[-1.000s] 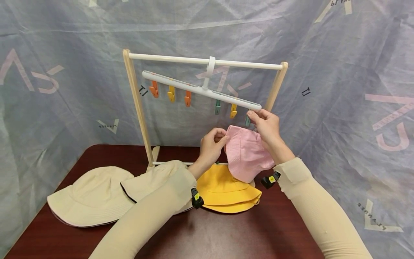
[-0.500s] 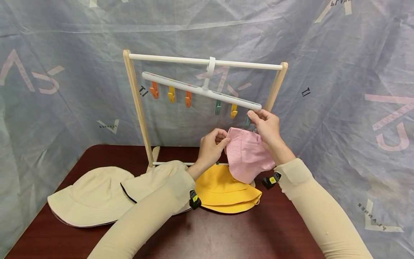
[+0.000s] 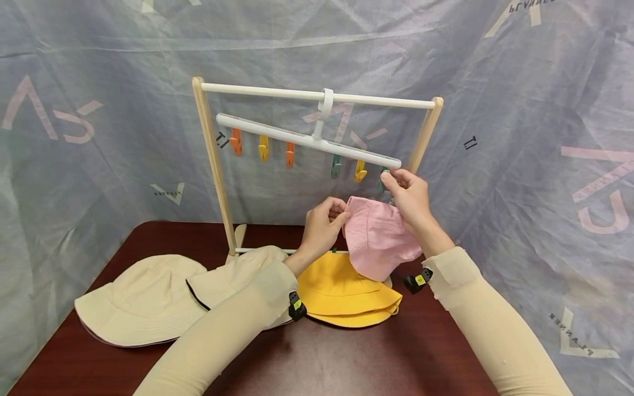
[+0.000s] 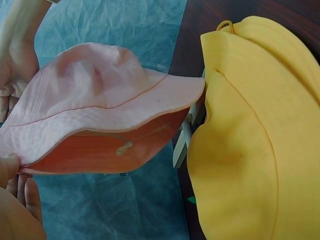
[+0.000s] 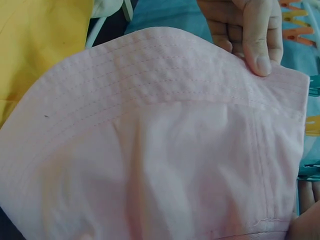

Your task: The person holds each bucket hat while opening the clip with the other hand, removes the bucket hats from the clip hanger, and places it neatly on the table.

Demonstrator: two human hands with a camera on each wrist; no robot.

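Observation:
A pink bucket hat (image 3: pixel 378 236) hangs from my left hand (image 3: pixel 321 225), which pinches its brim between thumb and fingers. In the left wrist view the underside of the pink brim (image 4: pixel 120 150) faces the camera. My right hand (image 3: pixel 412 195) pinches a green clip (image 3: pixel 383 179) at the right end of the white clip hanger (image 3: pixel 297 136). That hanger tilts down to the right. Part of the hat is behind my right hand and wrist. In the right wrist view the green clip (image 5: pixel 310 172) is close to the hat's edge; whether it grips the fabric I cannot tell.
Several orange, yellow and green clips, including a yellow clip (image 3: pixel 360 170), dangle from the hanger. A wooden rack with a white rod (image 3: pixel 257 89) carries it. Stacked yellow hats (image 3: pixel 342 291) and cream hats (image 3: pixel 148 297) lie on the dark red table (image 3: pixel 366 357).
The pink hat and my left hand have dropped very slightly. The clips sway a little, and the head view has shifted slightly. Both hands keep their hold.

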